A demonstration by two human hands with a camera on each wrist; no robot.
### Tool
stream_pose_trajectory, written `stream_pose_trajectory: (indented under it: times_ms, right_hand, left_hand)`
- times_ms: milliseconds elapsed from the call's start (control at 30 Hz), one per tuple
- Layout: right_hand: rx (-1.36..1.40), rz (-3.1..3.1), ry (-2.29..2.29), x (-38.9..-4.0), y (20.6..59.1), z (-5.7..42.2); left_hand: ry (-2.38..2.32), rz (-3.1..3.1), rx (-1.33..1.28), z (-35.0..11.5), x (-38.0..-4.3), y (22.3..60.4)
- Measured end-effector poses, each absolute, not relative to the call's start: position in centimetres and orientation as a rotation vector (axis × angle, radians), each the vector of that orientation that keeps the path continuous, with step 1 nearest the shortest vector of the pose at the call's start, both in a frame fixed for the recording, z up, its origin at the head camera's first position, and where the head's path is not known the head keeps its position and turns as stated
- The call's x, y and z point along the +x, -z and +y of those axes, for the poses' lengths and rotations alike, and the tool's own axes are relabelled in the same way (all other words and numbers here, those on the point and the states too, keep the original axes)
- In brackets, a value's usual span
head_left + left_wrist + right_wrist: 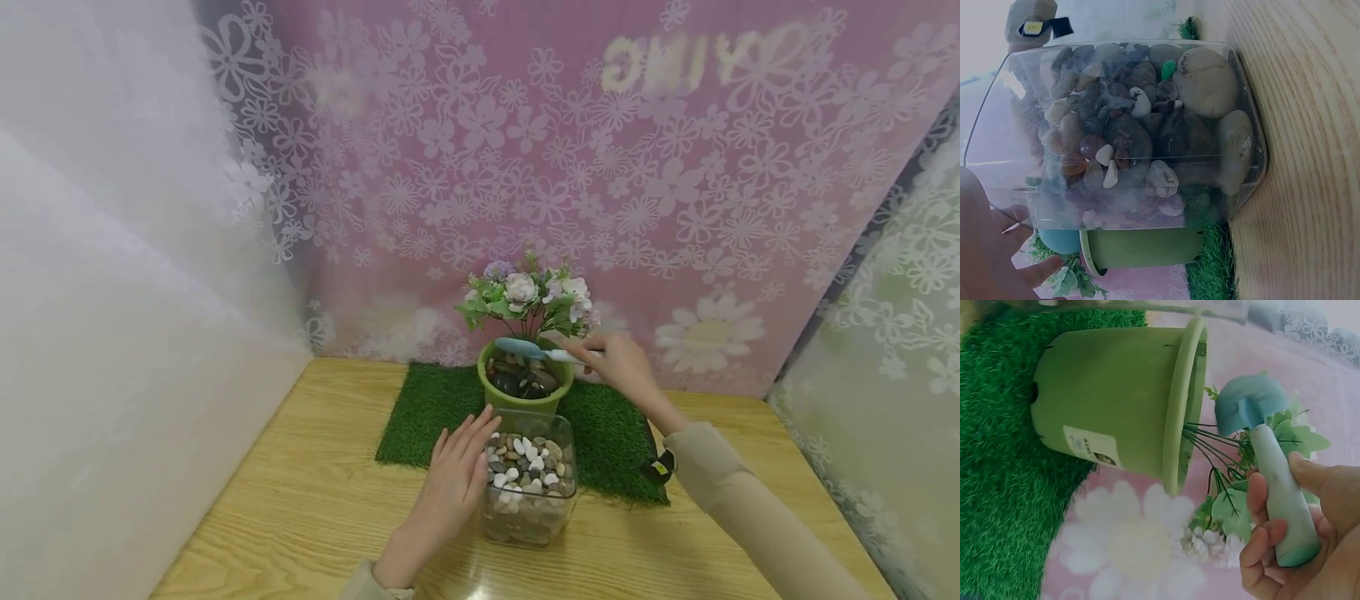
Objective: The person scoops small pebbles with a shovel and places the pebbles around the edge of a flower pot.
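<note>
My right hand (621, 365) grips the white handle of a small garden trowel (1285, 494), its thumb and fingers wrapped round it. The trowel's blue blade (519, 347) hangs over the green flowerpot (1110, 394), close to the flower stems. Dark and brown stones (521, 382) lie inside the pot. My left hand (450, 473), fingers extended, rests at the left rim of a clear plastic container (525, 533). White, grey and brown pebbles (1129, 137) fill the container's lower part. Whether the blade carries any stones I cannot tell.
Pink and white artificial flowers (521, 290) with green leaves rise from the pot. A green turf mat (427, 417) lies under the pot on the wooden table (315, 500). A floral pink curtain (465, 150) hangs behind, with pale cloth at both sides.
</note>
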State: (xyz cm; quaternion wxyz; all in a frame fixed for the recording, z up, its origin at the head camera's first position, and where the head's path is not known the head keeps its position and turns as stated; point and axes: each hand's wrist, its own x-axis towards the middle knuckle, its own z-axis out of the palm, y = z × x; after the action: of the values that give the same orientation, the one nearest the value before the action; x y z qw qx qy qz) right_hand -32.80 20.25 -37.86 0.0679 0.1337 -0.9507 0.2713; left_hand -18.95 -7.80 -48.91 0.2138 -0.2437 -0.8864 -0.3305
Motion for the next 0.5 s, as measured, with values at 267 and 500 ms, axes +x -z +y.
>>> stream_pose_trajectory:
  times_ms: [267,500]
  right_hand:
    - [0.490,-2.773,-0.696,-29.5,37.4,22.8]
    - [0.611,-2.663,-0.587,-26.9,36.6,25.0]
  left_hand:
    - [0.909,-2.447,-0.684,-7.8,-19.1,49.2]
    - [0.911,-2.442,-0.685,-7.8,-19.1,49.2]
